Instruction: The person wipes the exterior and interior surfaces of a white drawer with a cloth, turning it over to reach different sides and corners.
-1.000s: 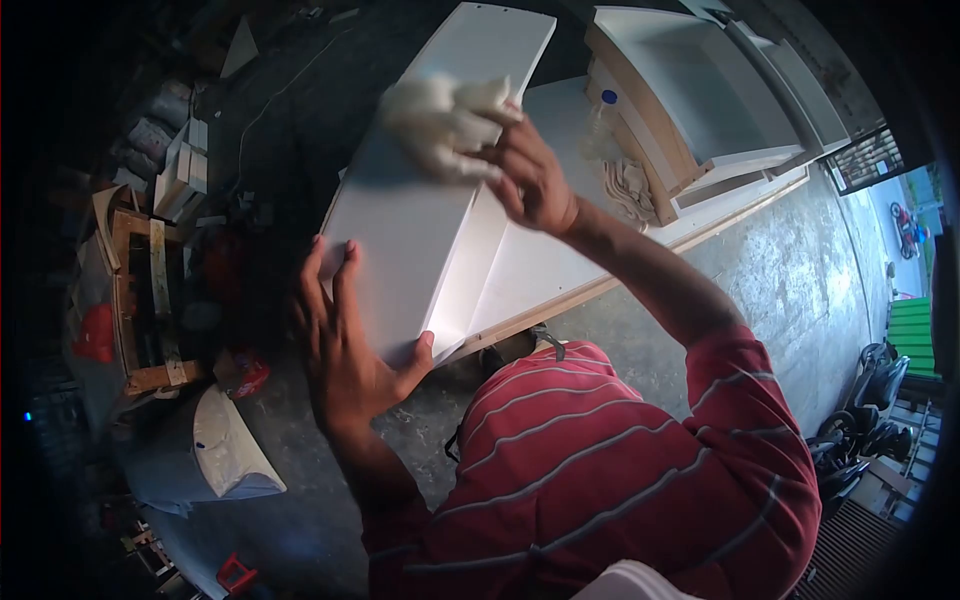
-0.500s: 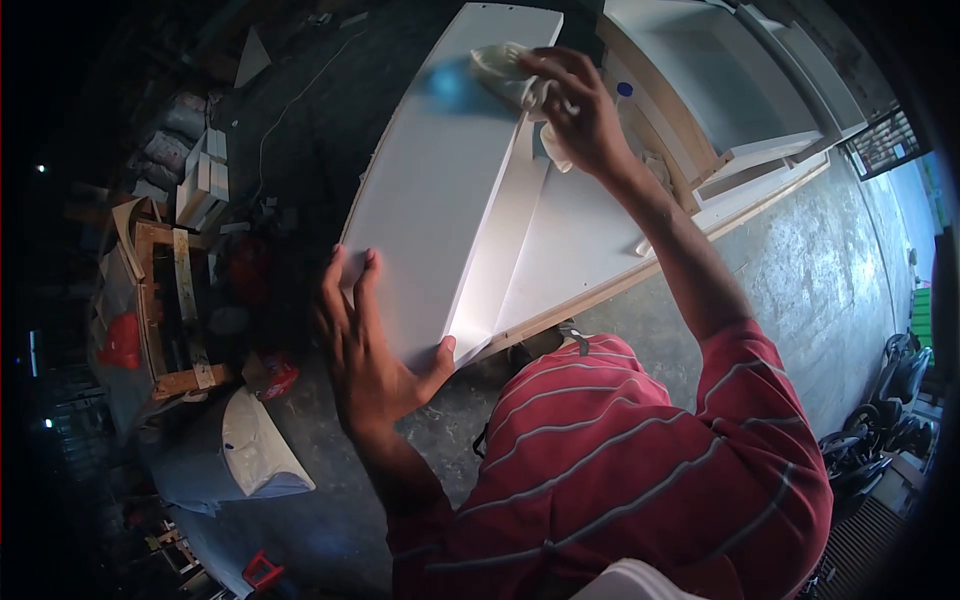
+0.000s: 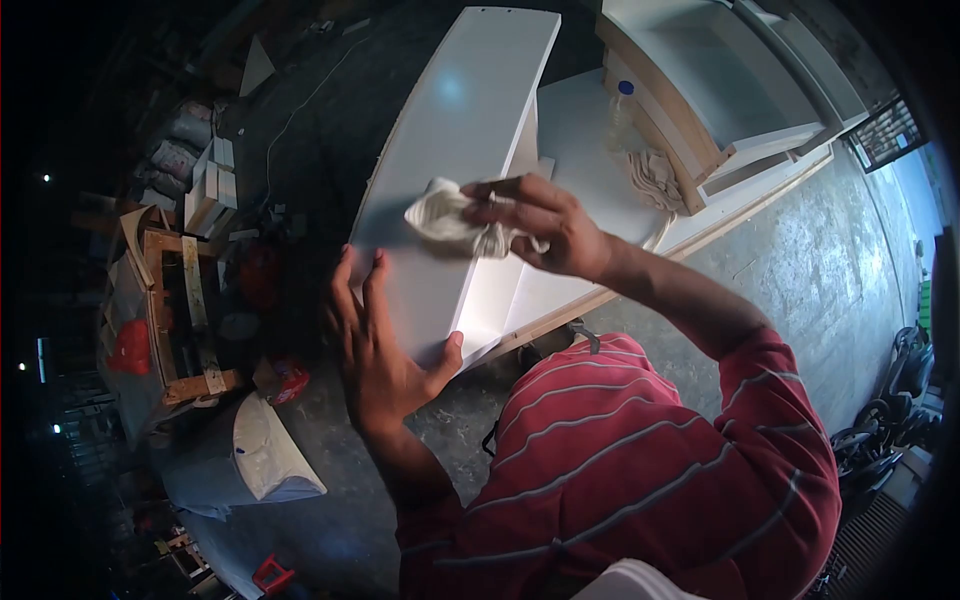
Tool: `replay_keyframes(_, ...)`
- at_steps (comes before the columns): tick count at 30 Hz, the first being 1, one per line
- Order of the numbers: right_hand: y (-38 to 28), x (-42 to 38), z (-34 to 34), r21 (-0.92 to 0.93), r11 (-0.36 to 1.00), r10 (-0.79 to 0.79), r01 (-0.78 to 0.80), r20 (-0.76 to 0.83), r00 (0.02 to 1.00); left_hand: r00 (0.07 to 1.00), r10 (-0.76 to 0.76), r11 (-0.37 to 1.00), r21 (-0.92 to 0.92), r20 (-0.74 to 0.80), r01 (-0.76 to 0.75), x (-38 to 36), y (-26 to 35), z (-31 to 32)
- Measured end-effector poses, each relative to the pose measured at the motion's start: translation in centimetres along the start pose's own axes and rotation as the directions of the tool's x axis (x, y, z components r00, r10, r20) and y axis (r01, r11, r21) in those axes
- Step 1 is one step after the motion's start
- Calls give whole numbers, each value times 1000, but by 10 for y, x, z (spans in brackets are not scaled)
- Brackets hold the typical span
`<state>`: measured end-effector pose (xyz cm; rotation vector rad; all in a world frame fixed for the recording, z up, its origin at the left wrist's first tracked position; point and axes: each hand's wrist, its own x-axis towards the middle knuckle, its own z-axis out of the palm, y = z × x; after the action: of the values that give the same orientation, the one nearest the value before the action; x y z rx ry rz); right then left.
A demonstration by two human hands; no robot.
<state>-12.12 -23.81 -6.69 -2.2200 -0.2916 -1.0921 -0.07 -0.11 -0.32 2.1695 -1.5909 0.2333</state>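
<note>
A long white panel (image 3: 440,140) with a slightly curved left edge slants across the middle of the view, a bright recessed strip along its right side. My left hand (image 3: 385,350) grips the panel's near end, fingers at the left edge and thumb at the right corner. Bunched in the closed fingers of my right hand (image 3: 545,225) is a pale cloth (image 3: 440,215), over the panel's lower half near its right edge. Beneath the panel lies a wide white board (image 3: 580,130) with a raw wood edge.
On the board stand a clear bottle (image 3: 622,110) with a blue cap and a crumpled cloth (image 3: 655,178). Behind them is a white box-like unit (image 3: 720,80) with wood edges. A wooden frame (image 3: 160,300) and a white curved piece (image 3: 270,455) are at left, motorbikes (image 3: 885,400) at right.
My right hand has brought the cloth from the panel's far end down toward me, closer to my left hand. My left hand keeps its place at the near end.
</note>
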Motion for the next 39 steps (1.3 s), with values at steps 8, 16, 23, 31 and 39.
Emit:
replay_keyframes(8, 26, 1, -4, -110, 986, 108, -127, -163, 981, 1000, 14, 1000, 9, -4, -14, 1, 1, -2)
replay_keyframes(16, 52, 6, -14, -210, 977, -3, -24, -126, 992, 1000, 23, 999, 26, 13, -23, 1, 0, -3)
replay_keyframes(23, 14, -4, 11, -145, 987, 46, -63, -118, 992, 1000, 9, 1000, -3, 10, -9, 1, 1, -1)
replay_keyframes(31, 91, 0, -7, -333, 943, -114, -14, -361, 925, 999, 35, 999, 17, 11, -35, 1, -2, -2)
replay_keyframes(39, 91, 0, -12, 191, 942, 321, -277, -756, 570, 1000, 8, 1000, -2, 0, -8, -1, -5, 3)
